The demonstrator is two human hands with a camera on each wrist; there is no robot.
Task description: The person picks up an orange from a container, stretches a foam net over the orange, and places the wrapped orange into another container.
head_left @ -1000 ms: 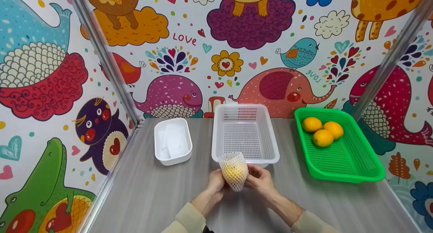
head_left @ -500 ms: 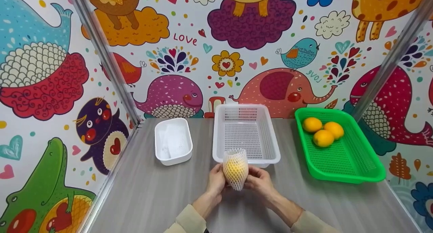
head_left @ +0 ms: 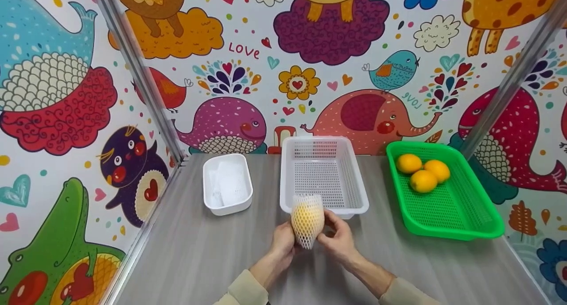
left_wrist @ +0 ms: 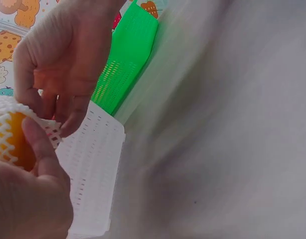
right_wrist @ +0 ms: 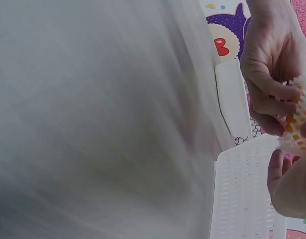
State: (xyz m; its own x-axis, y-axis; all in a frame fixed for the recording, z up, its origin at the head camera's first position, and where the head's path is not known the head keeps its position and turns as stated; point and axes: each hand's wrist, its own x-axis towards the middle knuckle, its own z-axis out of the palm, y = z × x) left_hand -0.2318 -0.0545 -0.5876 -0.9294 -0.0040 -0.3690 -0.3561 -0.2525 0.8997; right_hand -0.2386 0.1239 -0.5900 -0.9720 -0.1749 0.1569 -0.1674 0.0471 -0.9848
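Note:
An orange (left_wrist: pixel 19 142) sits inside a white foam net sleeve (head_left: pixel 307 225), held up over the near edge of the white basket (head_left: pixel 362 194). My left hand (head_left: pixel 282 243) grips the wrapped fruit from the left, and in the left wrist view its thumb (left_wrist: pixel 41 142) lies against a bare patch of peel. From the other side my right hand (head_left: pixel 340 239) pinches the sleeve near its lower end. The sleeve's top rises loosely above the fruit. In the right wrist view both hands partly hide the fruit.
On the right stands a green basket (head_left: pixel 465 212) with three oranges (head_left: pixel 423 181) at its far left corner. A small white tub (head_left: pixel 227 207) with something white inside stands on the left. Patterned walls (head_left: pixel 248 79) enclose the grey table (head_left: pixel 199 256).
The wrapped orange has turned upright and tilted slightly between the hands. My right hand's fingers have shifted on the sleeve; the left hand keeps its hold. Baskets and tub stay put.

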